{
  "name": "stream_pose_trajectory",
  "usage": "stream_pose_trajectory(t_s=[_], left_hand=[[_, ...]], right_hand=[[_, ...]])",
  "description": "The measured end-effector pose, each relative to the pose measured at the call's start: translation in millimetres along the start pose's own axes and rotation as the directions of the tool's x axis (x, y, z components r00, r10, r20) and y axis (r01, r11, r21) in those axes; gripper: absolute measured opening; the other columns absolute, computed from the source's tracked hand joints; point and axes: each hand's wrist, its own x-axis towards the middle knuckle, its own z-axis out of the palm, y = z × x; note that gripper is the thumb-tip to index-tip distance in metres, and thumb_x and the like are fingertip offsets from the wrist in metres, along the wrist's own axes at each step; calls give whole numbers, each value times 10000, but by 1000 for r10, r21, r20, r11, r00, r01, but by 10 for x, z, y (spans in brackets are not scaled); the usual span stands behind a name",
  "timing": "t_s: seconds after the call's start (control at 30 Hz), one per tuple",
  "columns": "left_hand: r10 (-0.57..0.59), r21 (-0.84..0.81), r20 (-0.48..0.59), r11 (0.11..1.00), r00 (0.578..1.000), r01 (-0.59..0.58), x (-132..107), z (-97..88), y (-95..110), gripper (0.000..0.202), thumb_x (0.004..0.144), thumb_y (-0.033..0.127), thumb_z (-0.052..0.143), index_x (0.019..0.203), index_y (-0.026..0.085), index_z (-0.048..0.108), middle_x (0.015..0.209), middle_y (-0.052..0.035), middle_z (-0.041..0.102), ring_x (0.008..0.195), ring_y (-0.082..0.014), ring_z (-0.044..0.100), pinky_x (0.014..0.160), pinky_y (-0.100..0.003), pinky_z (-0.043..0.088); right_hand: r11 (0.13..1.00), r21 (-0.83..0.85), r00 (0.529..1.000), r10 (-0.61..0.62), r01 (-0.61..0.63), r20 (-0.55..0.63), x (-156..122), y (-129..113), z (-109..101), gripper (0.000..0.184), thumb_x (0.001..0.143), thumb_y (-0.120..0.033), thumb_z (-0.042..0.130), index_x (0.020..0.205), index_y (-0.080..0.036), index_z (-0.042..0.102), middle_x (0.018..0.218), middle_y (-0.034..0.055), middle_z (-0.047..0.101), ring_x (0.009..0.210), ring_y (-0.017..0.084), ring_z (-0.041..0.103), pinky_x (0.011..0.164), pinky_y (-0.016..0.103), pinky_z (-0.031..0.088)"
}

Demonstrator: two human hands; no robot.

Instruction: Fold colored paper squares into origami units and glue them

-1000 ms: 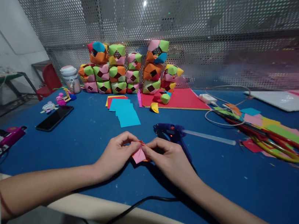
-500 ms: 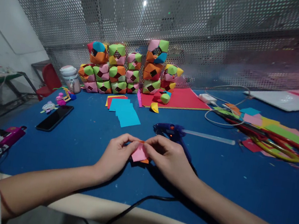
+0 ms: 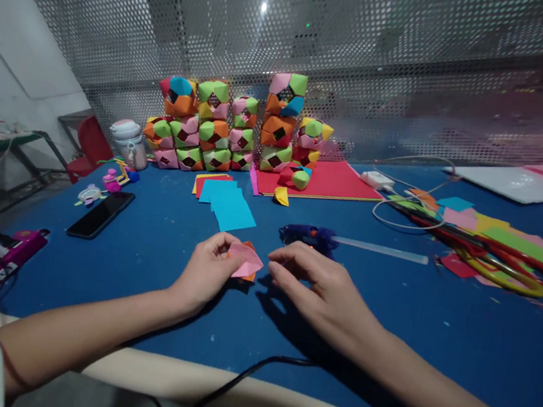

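Note:
Between the thumb and fingers of my left hand (image 3: 206,272) is a folded paper piece (image 3: 247,262), pink on top with orange showing at its edges. Just to the right of it, apart from the paper, my right hand (image 3: 313,287) holds nothing, its thumb and fingertips a little spread. Behind my right hand lies a dark blue glue gun (image 3: 310,236) with a clear glue stick (image 3: 381,250) sticking out of its back; its handle is mostly hidden by the hand. Blue paper sheets (image 3: 233,208) lie beyond my left hand.
Folded paper balls (image 3: 213,133) stand stacked along the mesh screen. Red sheets (image 3: 328,181) and a small yellow folded piece (image 3: 281,196) lie before them. Scissors (image 3: 510,264) rest on paper scraps at right. A phone (image 3: 101,214) and power strip (image 3: 6,255) are at left.
My right hand has let go of the folded paper and moved slightly right, its fingers parting. My left hand keeps the paper, which has turned and shifted a little left.

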Motion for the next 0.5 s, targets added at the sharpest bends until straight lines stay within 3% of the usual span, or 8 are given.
stream_pose_trajectory(t_s=[0.07, 0.13, 0.2, 0.3, 0.37, 0.5], left_hand=[[-25, -38, 0, 999, 1000, 25, 49, -26, -30, 96, 721, 191, 569, 783, 134, 524, 662, -3, 599, 544, -97, 544, 522, -223, 433], [-38, -45, -14, 998, 999, 38, 86, -41, -66, 88, 718, 172, 557, 782, 134, 512, 656, -12, 602, 535, -104, 556, 498, -225, 438], [-39, -34, -24, 999, 999, 38, 110, -45, -97, 73, 715, 153, 544, 776, 133, 511, 664, -19, 606, 544, -109, 568, 488, -223, 441], [-42, -25, -29, 999, 999, 42, 131, -37, -123, 56, 715, 139, 528, 768, 133, 513, 653, -17, 607, 541, -110, 576, 476, -218, 441], [-49, -20, -30, 999, 998, 49, 138, -28, -131, 58, 711, 140, 531, 766, 134, 514, 647, -14, 609, 542, -111, 581, 472, -213, 441], [-58, -2, -22, 998, 998, 58, 141, -17, -132, 67, 709, 148, 541, 770, 131, 519, 660, -16, 611, 546, -106, 578, 469, -208, 444]], right_hand=[[992, -122, 991, -5, 21, 131, -34, 19, -177, 210, 865, -288, 456, 742, -189, 595, 694, 18, 601, 600, 119, 516, 560, 248, 397], [965, -261, 952, 54, 28, 302, -84, 115, -371, 318, 872, -347, 447, 613, -203, 563, 561, 1, 558, 484, 104, 455, 477, 250, 341], [919, -394, 926, 132, 19, 353, -128, 268, -543, 363, 862, -412, 461, 573, -214, 554, 513, 7, 538, 440, 108, 443, 449, 264, 311], [841, -540, 968, 161, -33, 192, -134, 496, -672, 319, 821, -436, 523, 588, -223, 564, 554, 48, 548, 465, 143, 479, 452, 288, 306], [819, -570, 980, 160, -67, 115, -96, 596, -647, 298, 813, -444, 528, 618, -221, 565, 590, 67, 549, 496, 166, 494, 463, 297, 315], [900, -416, 984, 168, -130, 58, 29, 694, -413, 272, 822, -444, 493, 729, -204, 582, 647, 52, 593, 539, 168, 524, 470, 273, 362]])
